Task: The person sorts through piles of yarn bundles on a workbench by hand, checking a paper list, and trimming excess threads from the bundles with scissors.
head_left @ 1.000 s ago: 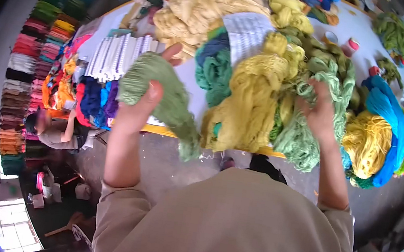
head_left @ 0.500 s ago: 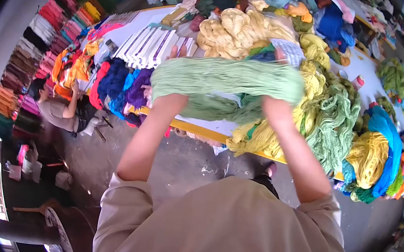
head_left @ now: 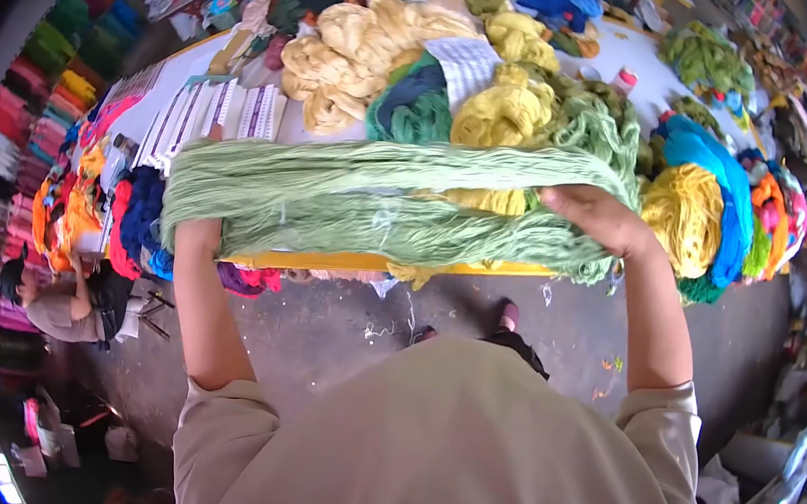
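A pale green yarn skein (head_left: 333, 168) is stretched sideways between my hands over the front of the table. My left hand (head_left: 199, 227) is inside the skein's left end, with most of its fingers hidden by the strands. At the right end, my right hand (head_left: 594, 215) has its thumb in the loop's gap, and the strands pass around its hidden fingers. Beyond the skein lie cream yarn (head_left: 358, 45), a dark green and teal bundle (head_left: 412, 102), yellow yarn (head_left: 506, 114) and a patterned white cloth (head_left: 461, 68).
White printed bundles (head_left: 208, 117) lie on the table's left part. Blue and yellow skeins (head_left: 685, 216) hang at the right end. Another person (head_left: 64, 306) sits at the far left beside orange yarn. The table's yellow edge (head_left: 322, 260) runs below the skein.
My hands have moved apart, pulling the skein longer and tauter. The view has shifted, so the table's contents appear farther left.
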`<action>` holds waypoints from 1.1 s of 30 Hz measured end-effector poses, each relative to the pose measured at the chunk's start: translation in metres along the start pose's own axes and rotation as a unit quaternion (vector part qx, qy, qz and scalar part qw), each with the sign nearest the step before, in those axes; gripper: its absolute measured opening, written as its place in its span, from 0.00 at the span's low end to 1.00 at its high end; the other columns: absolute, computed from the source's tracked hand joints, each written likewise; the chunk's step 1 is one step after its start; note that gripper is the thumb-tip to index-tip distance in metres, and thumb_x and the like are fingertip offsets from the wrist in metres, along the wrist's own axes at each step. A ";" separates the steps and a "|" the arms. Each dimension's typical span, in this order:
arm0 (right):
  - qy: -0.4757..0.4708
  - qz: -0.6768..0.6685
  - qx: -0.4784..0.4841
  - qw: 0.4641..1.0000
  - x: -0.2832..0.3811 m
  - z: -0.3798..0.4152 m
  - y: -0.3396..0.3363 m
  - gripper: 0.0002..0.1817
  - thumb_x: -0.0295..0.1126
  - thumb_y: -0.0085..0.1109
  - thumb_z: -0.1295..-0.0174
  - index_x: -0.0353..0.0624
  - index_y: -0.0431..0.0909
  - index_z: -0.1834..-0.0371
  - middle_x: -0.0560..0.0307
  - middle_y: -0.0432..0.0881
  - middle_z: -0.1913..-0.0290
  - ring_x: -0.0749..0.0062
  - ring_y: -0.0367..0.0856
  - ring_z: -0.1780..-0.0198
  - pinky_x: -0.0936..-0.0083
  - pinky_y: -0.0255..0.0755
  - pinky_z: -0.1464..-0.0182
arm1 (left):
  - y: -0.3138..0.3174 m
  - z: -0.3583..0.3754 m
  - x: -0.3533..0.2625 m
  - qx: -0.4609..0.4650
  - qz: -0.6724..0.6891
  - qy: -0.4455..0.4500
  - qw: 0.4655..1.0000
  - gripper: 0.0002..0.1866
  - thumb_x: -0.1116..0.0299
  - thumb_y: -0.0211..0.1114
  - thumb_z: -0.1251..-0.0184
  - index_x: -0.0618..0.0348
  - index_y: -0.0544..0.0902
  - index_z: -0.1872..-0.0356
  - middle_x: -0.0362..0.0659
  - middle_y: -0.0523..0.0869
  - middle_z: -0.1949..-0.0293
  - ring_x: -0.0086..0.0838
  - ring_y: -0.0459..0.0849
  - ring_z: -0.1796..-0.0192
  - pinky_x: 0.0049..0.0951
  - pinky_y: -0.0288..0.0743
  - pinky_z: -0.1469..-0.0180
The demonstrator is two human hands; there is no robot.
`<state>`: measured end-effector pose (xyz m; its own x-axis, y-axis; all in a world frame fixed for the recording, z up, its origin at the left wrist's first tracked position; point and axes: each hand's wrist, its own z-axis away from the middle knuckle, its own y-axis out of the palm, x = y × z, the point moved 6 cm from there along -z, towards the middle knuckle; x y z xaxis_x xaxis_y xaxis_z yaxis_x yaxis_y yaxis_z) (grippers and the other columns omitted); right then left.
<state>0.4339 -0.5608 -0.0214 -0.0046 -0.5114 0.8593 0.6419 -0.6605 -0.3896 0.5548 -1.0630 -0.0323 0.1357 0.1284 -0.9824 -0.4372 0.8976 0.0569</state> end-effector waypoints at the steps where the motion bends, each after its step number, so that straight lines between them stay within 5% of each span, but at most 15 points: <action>1: 0.009 0.015 0.064 0.998 -0.002 0.008 0.012 0.35 0.57 0.59 0.30 0.36 0.77 0.35 0.46 0.81 0.37 0.64 0.77 0.35 0.71 0.68 0.32 | 0.008 0.004 0.011 0.026 -0.283 0.132 0.950 0.28 0.55 0.63 0.28 0.63 0.76 0.35 0.49 0.83 0.41 0.36 0.81 0.39 0.37 0.71 0.33; 2: -0.017 0.035 0.141 0.989 -0.019 0.007 0.028 0.34 0.57 0.58 0.30 0.37 0.78 0.35 0.48 0.82 0.37 0.64 0.77 0.36 0.71 0.68 0.32 | 0.031 0.012 0.027 0.061 -0.530 0.261 0.804 0.34 0.50 0.66 0.31 0.64 0.73 0.31 0.49 0.84 0.43 0.34 0.82 0.40 0.37 0.71 0.32; 3: -0.009 0.026 0.203 0.979 -0.045 0.008 0.046 0.32 0.56 0.57 0.28 0.40 0.78 0.35 0.49 0.82 0.37 0.65 0.78 0.37 0.70 0.69 0.32 | 0.071 0.023 0.071 0.090 -0.622 0.107 0.771 0.50 0.42 0.72 0.40 0.65 0.63 0.25 0.50 0.79 0.36 0.33 0.76 0.33 0.38 0.63 0.27; 4: -0.008 0.034 0.233 0.972 -0.072 0.009 0.060 0.31 0.54 0.57 0.28 0.41 0.78 0.34 0.51 0.82 0.38 0.68 0.77 0.38 0.70 0.70 0.33 | 0.183 0.095 -0.020 0.159 -0.763 0.250 0.574 0.64 0.27 0.69 0.50 0.61 0.54 0.21 0.52 0.56 0.20 0.42 0.50 0.18 0.48 0.44 0.20; 5: -0.028 -0.028 0.287 0.957 -0.101 0.015 0.071 0.28 0.52 0.56 0.27 0.41 0.78 0.35 0.54 0.83 0.39 0.69 0.77 0.37 0.71 0.70 0.34 | 0.189 0.074 0.028 0.282 -0.436 0.254 0.816 0.70 0.24 0.69 0.54 0.59 0.47 0.19 0.54 0.51 0.19 0.45 0.46 0.17 0.51 0.40 0.20; 7: -0.036 -0.140 0.267 0.953 -0.146 0.036 0.066 0.25 0.49 0.58 0.27 0.41 0.79 0.37 0.55 0.84 0.41 0.69 0.80 0.40 0.71 0.73 0.37 | 0.222 0.086 0.022 0.319 -0.314 0.380 0.810 0.73 0.25 0.72 0.56 0.58 0.41 0.18 0.57 0.45 0.18 0.48 0.45 0.17 0.51 0.37 0.19; 9: 0.076 -0.344 0.206 0.913 -0.210 0.055 0.039 0.21 0.45 0.59 0.27 0.40 0.81 0.41 0.54 0.84 0.43 0.70 0.83 0.45 0.71 0.76 0.40 | 0.256 0.095 0.029 0.374 -0.021 0.239 0.896 0.66 0.28 0.69 0.49 0.54 0.43 0.18 0.56 0.44 0.18 0.48 0.45 0.17 0.52 0.44 0.20; 11: 0.191 -0.295 -0.021 0.936 -0.315 0.053 -0.009 0.16 0.40 0.60 0.29 0.40 0.82 0.47 0.52 0.86 0.52 0.71 0.86 0.56 0.73 0.81 0.51 | 0.284 0.106 0.030 0.341 0.314 -0.002 0.886 0.64 0.31 0.69 0.45 0.58 0.43 0.19 0.54 0.40 0.18 0.53 0.45 0.18 0.58 0.48 0.21; 14: 0.305 0.032 -0.362 0.880 -0.479 0.059 -0.082 0.12 0.40 0.63 0.36 0.41 0.84 0.60 0.50 0.88 0.64 0.58 0.88 0.62 0.62 0.80 0.59 | 0.316 0.117 0.014 0.246 0.584 -0.076 0.769 0.64 0.30 0.67 0.43 0.63 0.42 0.20 0.55 0.39 0.18 0.52 0.44 0.17 0.62 0.46 0.21; 18: 0.281 0.185 -0.331 0.882 -0.518 0.003 -0.107 0.18 0.37 0.61 0.38 0.42 0.77 0.46 0.39 0.85 0.53 0.40 0.84 0.51 0.50 0.77 0.49 | 0.342 0.102 0.036 0.231 0.356 -0.071 0.903 0.59 0.23 0.55 0.41 0.65 0.57 0.23 0.58 0.53 0.20 0.57 0.52 0.20 0.61 0.50 0.23; 24: 0.243 0.175 -0.264 0.917 -0.530 -0.035 -0.094 0.39 0.39 0.72 0.45 0.52 0.60 0.33 0.35 0.71 0.39 0.37 0.75 0.39 0.49 0.74 0.40 | 0.343 0.110 0.030 0.081 0.426 -0.010 0.901 0.57 0.19 0.42 0.39 0.63 0.61 0.25 0.57 0.59 0.22 0.57 0.58 0.22 0.57 0.51 0.22; 26: 0.152 0.414 -0.065 0.895 -0.537 -0.044 -0.093 0.39 0.48 0.60 0.35 0.50 0.55 0.25 0.45 0.75 0.35 0.42 0.69 0.31 0.52 0.73 0.38 | 0.337 0.117 0.025 0.059 0.441 -0.010 0.895 0.57 0.19 0.42 0.39 0.63 0.61 0.25 0.57 0.59 0.22 0.56 0.57 0.22 0.56 0.51 0.22; 30: 0.076 0.230 -0.228 0.943 -0.547 0.023 -0.116 0.34 0.44 0.60 0.35 0.44 0.62 0.27 0.43 0.81 0.40 0.45 0.80 0.40 0.56 0.74 0.42 | 0.323 0.139 -0.005 0.069 0.450 0.063 0.888 0.60 0.16 0.43 0.43 0.64 0.62 0.25 0.59 0.57 0.22 0.52 0.57 0.21 0.55 0.50 0.21; 32: 0.332 0.097 -0.166 0.923 -0.533 0.079 -0.123 0.35 0.38 0.64 0.37 0.39 0.63 0.29 0.42 0.83 0.47 0.47 0.84 0.49 0.58 0.76 0.48 | 0.308 0.138 -0.009 0.105 0.429 0.158 0.883 0.64 0.14 0.43 0.49 0.64 0.60 0.25 0.60 0.57 0.22 0.52 0.56 0.21 0.54 0.52 0.21; 33: 0.280 0.071 -0.150 0.945 -0.562 0.098 -0.119 0.35 0.36 0.65 0.38 0.39 0.62 0.29 0.44 0.83 0.50 0.51 0.83 0.54 0.60 0.77 0.52 | 0.298 0.129 0.001 0.064 0.380 0.189 0.903 0.67 0.12 0.43 0.53 0.64 0.59 0.25 0.61 0.60 0.24 0.53 0.58 0.21 0.54 0.55 0.23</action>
<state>0.4354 -0.1412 -0.4254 -0.3941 -0.7628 0.5127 0.4213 -0.6457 -0.6368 0.5397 -0.7412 0.0064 -0.4849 0.5966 -0.6395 -0.1659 0.6552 0.7370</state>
